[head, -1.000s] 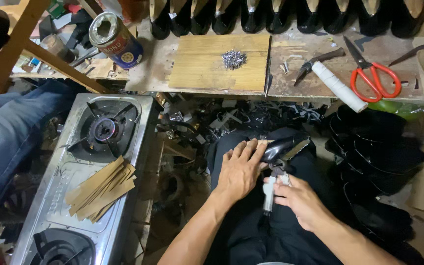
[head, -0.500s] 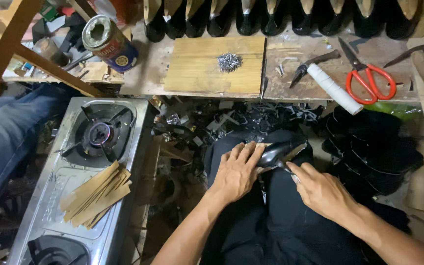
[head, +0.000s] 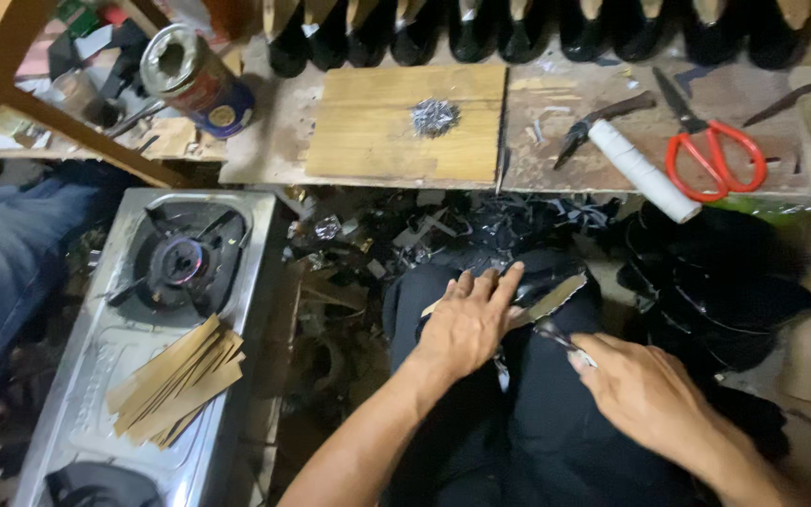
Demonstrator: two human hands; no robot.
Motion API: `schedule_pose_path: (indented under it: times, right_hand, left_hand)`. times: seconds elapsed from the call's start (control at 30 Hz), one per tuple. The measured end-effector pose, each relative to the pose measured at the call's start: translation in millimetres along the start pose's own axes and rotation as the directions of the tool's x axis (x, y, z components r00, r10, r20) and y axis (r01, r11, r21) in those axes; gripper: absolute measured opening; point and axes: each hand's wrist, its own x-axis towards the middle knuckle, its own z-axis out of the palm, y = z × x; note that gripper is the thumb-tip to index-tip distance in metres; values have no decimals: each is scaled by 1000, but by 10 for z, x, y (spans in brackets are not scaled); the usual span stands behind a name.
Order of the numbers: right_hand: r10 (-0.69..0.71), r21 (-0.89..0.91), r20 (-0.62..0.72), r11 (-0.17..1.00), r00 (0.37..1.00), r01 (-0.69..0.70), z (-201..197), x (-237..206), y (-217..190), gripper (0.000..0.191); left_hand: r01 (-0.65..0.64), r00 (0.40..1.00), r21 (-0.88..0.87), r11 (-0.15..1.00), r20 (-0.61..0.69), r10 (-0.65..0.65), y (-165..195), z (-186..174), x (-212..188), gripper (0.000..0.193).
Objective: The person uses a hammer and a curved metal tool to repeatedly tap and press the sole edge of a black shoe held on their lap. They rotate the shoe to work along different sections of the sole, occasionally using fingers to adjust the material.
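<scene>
A black shoe [head: 548, 286] with a pale insole edge lies on my lap, across dark trousers. My left hand [head: 466, 327] presses on it from above, fingers stretched along the upper and holding it down. To the right, my right hand [head: 648, 394] grips a small metal tool [head: 558, 336]. The tool's tip sits at the shoe's lower edge, beside my left fingers. Its handle is hidden inside my fist.
A wooden board [head: 377, 141] on the bench carries a small pile of nails [head: 435, 115]. Red-handled scissors [head: 711, 150], a white roll [head: 640, 171] and a tin can [head: 194, 80] lie nearby. A gas stove [head: 180, 258] with cardboard strips [head: 175, 380] stands left; black shoe parts [head: 725, 282] are heaped right.
My right hand has moved from below the shoe out to its right, bringing the tool's tip to the shoe's edge. My left hand stays pressed on the shoe.
</scene>
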Motion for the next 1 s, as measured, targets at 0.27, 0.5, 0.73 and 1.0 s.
schedule_pose_path:
  times: [0.27, 0.5, 0.73, 1.0]
  right_hand:
    - [232, 2, 8, 973, 973, -232, 200, 164, -153, 22]
    - [5, 107, -345, 994, 939, 34, 262, 183, 20, 27]
    - [266, -26, -91, 963, 960, -269, 456, 304, 262, 32]
    - [285, -60, -77, 955, 955, -290, 501, 422, 188, 32]
  left_hand:
    - [-58, 967, -284, 957, 224, 125, -247, -59, 180, 80]
    - [-11, 961, -277, 961, 263, 87, -194, -181, 276, 76]
    - [80, 960, -352, 933, 279, 24, -267, -462, 152, 69]
    - [189, 909, -577, 795, -204, -364, -303, -164, -615, 43]
